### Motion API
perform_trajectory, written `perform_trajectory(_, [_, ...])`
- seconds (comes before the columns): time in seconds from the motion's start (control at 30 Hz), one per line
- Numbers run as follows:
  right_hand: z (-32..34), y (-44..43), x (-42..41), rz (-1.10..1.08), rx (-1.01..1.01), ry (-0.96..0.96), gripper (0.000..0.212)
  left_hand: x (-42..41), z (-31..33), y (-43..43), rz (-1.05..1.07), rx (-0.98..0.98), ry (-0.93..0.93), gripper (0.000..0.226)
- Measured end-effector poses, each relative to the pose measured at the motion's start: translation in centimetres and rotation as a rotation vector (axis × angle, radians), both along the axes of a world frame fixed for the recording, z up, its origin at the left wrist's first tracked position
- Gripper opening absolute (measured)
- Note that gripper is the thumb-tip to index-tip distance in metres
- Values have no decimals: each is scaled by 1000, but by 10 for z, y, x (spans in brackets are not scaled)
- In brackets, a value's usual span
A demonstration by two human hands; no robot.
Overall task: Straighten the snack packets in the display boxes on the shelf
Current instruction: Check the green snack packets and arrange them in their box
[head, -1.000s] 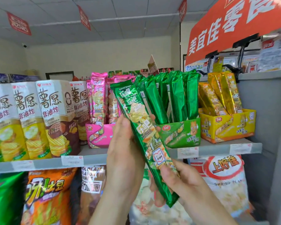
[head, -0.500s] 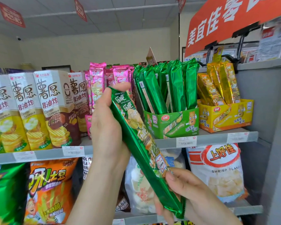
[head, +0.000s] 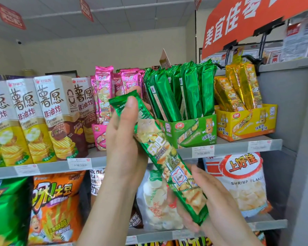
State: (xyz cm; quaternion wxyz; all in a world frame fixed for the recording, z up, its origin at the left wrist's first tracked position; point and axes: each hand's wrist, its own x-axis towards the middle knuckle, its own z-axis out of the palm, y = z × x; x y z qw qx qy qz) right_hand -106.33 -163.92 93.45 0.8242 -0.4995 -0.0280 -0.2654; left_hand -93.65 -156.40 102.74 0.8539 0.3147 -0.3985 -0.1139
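Observation:
I hold one long green snack packet [head: 160, 153] slanted in front of the shelf, printed side towards me. My left hand [head: 124, 139] grips its upper end, thumb across the top seal. My right hand [head: 208, 201] grips its lower end from beneath. Behind it the green display box [head: 194, 130] holds several green packets standing upright, some leaning left. A pink display box [head: 100, 135] with pink packets stands to its left, partly hidden by my left hand. A yellow display box [head: 247, 121] with leaning yellow packets stands to its right.
Tall chip cartons [head: 48, 118] fill the shelf's left side. The grey shelf edge [head: 229, 148] carries price tags. Below hang large snack bags, among them shrimp flakes [head: 242, 181] and an orange bag [head: 55, 206]. A grey side panel [head: 292, 121] bounds the right; an orange sign [head: 247, 16] hangs above.
The green packet has come away from the box and down-left, turning its printed face towards me. My left hand shifted to its top end; my right hand keeps the bottom end.

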Motion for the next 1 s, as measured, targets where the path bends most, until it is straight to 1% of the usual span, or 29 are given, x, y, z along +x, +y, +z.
perform_trajectory(0.07, [4,3,2,-157,-76,9,70,-4,-2,-4,-21,0,34,48])
perform_trajectory(0.1, [4,5,3,-241,-138,15,71,-8,-5,-5,-26,15,38,54])
perform_trajectory(0.17, [4,7,5,-392,-200,-10,67,-17,-12,-7,-34,61,45,67])
perform_trajectory(0.2, [4,8,6,-446,-220,-32,66,-19,-17,-7,-47,65,35,66])
perform_trajectory(0.27, [2,11,7,-509,-258,-70,62,-24,-25,-7,-51,94,-36,61])
perform_trajectory(0.33, [3,15,6,-575,-307,-97,49,-30,-32,-5,1,135,-153,58])
perform_trajectory(0.4, [4,18,5,-674,-344,-120,35,-35,-40,-5,90,187,-254,42])
perform_trajectory(0.47, [6,23,5,-771,-369,-125,32,-39,-46,-4,141,217,-259,28])
perform_trajectory(0.53, [2,27,5,-822,-413,-108,32,-42,-45,-2,181,203,-247,23])
perform_trajectory(0.57, [0,29,5,-815,-438,-90,32,-42,-42,0,208,190,-240,26])
perform_trajectory(0.6, [-1,31,4,-779,-434,-64,33,-41,-41,1,220,176,-223,34])
perform_trajectory(0.63, [-2,33,4,-710,-385,-32,36,-39,-40,1,220,161,-184,44])
perform_trajectory(0.67, [-1,35,3,-613,-293,-3,44,-36,-40,1,217,150,-127,51])
perform_trajectory(0.73, [-1,35,1,-374,-126,0,61,-31,-40,2,164,115,-51,53])
perform_trajectory(0.77, [0,33,1,-280,-58,-13,62,-30,-39,2,145,112,-13,56])
perform_trajectory(0.83, [1,29,1,-108,58,-47,63,-29,-40,3,97,118,70,79])
perform_trajectory(0.87, [2,28,0,-32,110,-65,66,-27,-42,3,61,100,75,75])
perform_trajectory(0.93, [-1,25,-2,89,174,-102,67,-25,-46,1,22,87,38,47])
perform_trajectory(0.97, [-3,24,-4,132,164,-125,64,-25,-47,0,11,88,38,38])
perform_trajectory(1.0, [-5,23,-5,153,145,-147,61,-26,-46,1,1,82,57,34])
